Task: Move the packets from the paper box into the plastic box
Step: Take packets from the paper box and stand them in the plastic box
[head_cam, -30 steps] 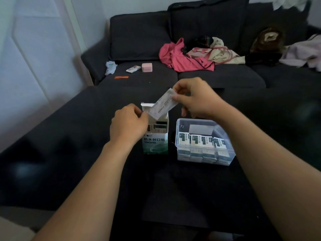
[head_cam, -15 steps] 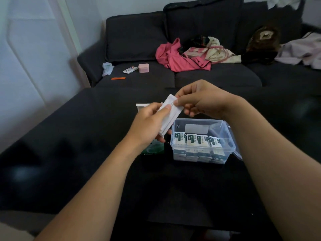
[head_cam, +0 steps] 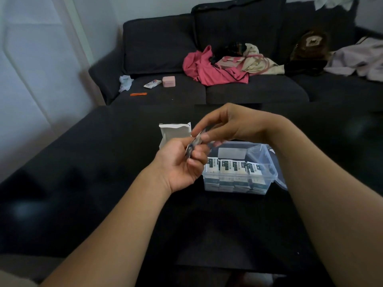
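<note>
A small white packet, seen nearly edge-on, is pinched between both hands just left of the plastic box. My left hand grips its lower end, palm turned up. My right hand holds its upper end with thumb and fingers. The clear plastic box stands on the dark table with several white-and-green packets standing in rows inside. The white paper box stands open behind my left hand, and its lower part is hidden by that hand.
The box's clear lid hangs off its right side. Behind the dark table is a dark sofa with a pink garment, a small pink case, a white packet and an orange strip.
Both hands have moved right and down with the packet, from above the paper box to the plastic box's left edge. The packet has turned from flat-on to nearly edge-on.
</note>
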The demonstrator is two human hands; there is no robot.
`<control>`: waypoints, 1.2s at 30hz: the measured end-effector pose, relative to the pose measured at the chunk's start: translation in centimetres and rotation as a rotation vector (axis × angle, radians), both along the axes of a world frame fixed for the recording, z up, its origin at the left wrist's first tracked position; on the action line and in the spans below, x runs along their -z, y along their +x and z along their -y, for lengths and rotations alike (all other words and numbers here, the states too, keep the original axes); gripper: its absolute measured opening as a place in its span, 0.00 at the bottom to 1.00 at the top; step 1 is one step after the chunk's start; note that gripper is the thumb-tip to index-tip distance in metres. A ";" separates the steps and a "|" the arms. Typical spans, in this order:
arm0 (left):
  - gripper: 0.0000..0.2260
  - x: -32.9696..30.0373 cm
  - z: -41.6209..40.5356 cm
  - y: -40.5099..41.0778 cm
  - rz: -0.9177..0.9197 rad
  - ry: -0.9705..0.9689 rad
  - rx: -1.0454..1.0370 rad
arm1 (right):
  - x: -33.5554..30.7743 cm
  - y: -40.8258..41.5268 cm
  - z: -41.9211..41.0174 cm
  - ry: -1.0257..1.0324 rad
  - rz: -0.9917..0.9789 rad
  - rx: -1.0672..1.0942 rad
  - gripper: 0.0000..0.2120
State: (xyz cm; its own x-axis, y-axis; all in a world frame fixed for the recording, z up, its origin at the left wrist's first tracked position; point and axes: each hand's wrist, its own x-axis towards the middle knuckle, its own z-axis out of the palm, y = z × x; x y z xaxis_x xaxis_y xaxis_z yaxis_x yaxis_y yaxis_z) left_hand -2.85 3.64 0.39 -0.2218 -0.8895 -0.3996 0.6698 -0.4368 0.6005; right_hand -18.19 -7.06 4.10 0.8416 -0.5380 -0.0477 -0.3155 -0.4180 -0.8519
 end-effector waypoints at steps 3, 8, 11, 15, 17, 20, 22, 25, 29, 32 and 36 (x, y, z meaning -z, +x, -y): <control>0.08 -0.1 -0.2 -0.1 -0.036 -0.023 0.010 | 0.5 0.7 0.1 -0.015 0.049 0.069 0.09; 0.35 0.2 0.3 -0.4 0.256 -0.096 -0.095 | 0.5 0.3 0.3 0.010 0.086 0.183 0.06; 0.43 0.7 0.9 -0.8 0.535 -0.180 -0.309 | 0.5 -0.2 0.6 0.053 0.089 0.230 0.06; 0.17 0.9 0.8 -2.0 0.750 -0.335 -0.393 | 0.2 -0.2 0.1 0.261 0.061 0.099 0.10; 0.13 1.1 0.9 -2.4 0.811 -0.364 -0.400 | 0.1 0.3 -0.4 0.312 -0.015 0.024 0.14; 0.14 1.4 0.9 -2.3 0.791 -0.414 -0.409 | -0.3 0.3 -0.4 0.214 -0.204 -0.012 0.14; 0.14 0.9 0.6 -2.4 0.674 -0.387 -0.388 | -0.7 -0.4 0.0 0.082 -0.278 0.040 0.11; 0.12 0.5 0.3 -2.5 0.637 -0.326 -0.337 | -1.3 -1.6 0.6 -0.006 -0.110 0.175 0.07; 0.09 1.1 0.2 -2.7 0.792 -0.334 -0.157 | -1.9 -1.0 -0.3 -0.018 0.107 0.124 0.20; 0.04 1.2 0.3 -2.9 0.835 -0.358 -0.104 | -1.5 1.3 -1.3 -0.156 -0.115 0.005 0.19; 0.05 1.0 0.6 -2.6 0.828 -0.308 -0.136 | -1.0 2.6 -1.9 -0.290 -0.198 0.033 0.13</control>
State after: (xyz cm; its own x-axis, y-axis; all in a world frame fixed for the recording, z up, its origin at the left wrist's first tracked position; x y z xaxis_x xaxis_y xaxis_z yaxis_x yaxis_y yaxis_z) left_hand -5.42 3.01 -0.66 0.1466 -0.9814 -0.1238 0.0033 -0.1247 0.9922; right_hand -15.58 -5.17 5.10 0.8133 -0.5797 -0.0494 -0.4800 -0.6207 -0.6199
